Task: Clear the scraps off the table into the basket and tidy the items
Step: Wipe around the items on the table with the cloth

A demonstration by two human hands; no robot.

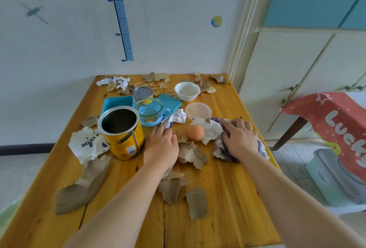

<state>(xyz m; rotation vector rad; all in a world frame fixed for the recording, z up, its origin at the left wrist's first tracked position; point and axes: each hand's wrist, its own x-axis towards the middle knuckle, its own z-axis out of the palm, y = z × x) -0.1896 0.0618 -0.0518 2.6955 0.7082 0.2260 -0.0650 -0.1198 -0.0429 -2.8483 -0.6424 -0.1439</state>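
Note:
Torn brown paper scraps [191,153] litter the wooden table [217,198], with more brown scraps [158,78] along the far edge. My left hand [161,144] lies flat on scraps beside a tall yellow can [123,134], fingertips touching a crumpled white paper [175,118]. My right hand [240,138] presses down on a purple-and-white cloth [221,151] near the right edge. An egg [195,132] rests between my hands against white paper [211,131]. No basket is in view.
Behind the can stand a blue box [116,102], a small tin [142,93], a glass cup [149,111] on a blue lid [170,102], a white bowl [187,90] and a clear plastic lid [198,110]. A torn coffee bag [87,144] lies left. A red-draped piece of furniture [332,125] stands right.

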